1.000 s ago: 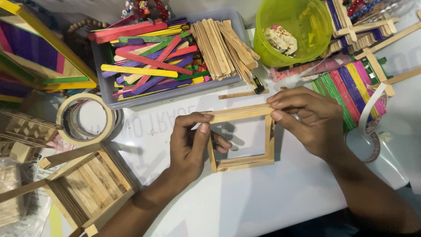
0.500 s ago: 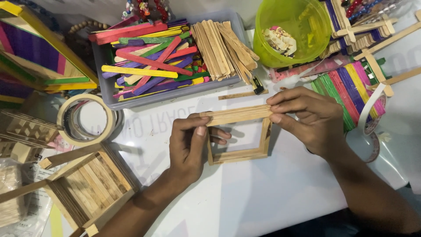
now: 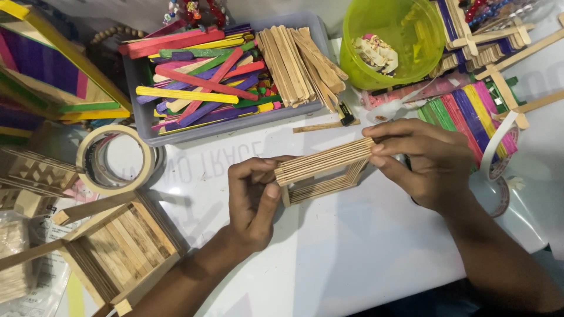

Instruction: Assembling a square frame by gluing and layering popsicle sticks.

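We hold a square frame of stacked plain wooden craft sticks (image 3: pixel 322 170) between both hands, tilted up on edge just above the white table (image 3: pixel 352 258), in front of the grey tray of coloured and plain sticks (image 3: pixel 229 76); the left hand (image 3: pixel 254 199) is closed on the frame's left corner, thumb on the outer face and fingers hidden behind; the right hand (image 3: pixel 420 161) pinches the right corner, fingertips on top and thumb beneath.

We judge the frame light and stiff along each side, yet fragile at the corners — the layers appear only glued, so a twist could shear them apart; we take hold at opposite corners and press across the stack, not along it; the bare wood should give a dry, non-slip grip.

Relative to the frame: a roll of masking tape (image 3: pixel 114 159) lies well to the left; a lime-green tub (image 3: pixel 392 41) stands beyond it, to the right; a fan of coloured sticks (image 3: pixel 467 117) lies just past the right hand — near, not touching.
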